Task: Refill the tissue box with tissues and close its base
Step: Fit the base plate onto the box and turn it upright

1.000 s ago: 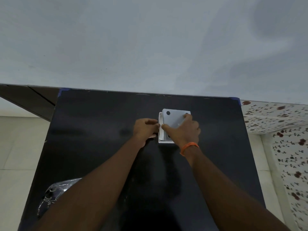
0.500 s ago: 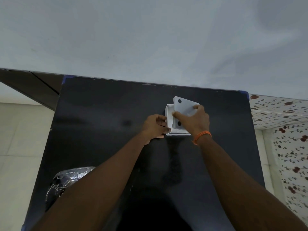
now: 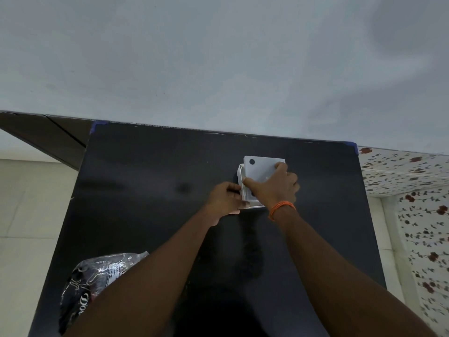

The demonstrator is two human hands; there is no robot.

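Observation:
A white square tissue box (image 3: 241, 183) lies upside down on the black table (image 3: 150, 181), right of the middle. Its white base panel (image 3: 261, 167), with round black feet, rests on top, shifted toward the far side so the box's left wall shows. My right hand (image 3: 274, 184) lies over the panel and grips it with thumb and fingers. My left hand (image 3: 224, 199) holds the box's near left corner. No tissues are visible inside the box.
A crinkled clear plastic tissue packet (image 3: 97, 280) with printed lettering lies at the table's near left, partly under my left forearm. A pale wall rises behind the table. Tiled floor is on the left, a floral-patterned surface (image 3: 418, 215) on the right.
The base panel was lifted at an angle half a second ago; it now lies flatter over the box. Both hands stay on the box, and the view has tilted slightly.

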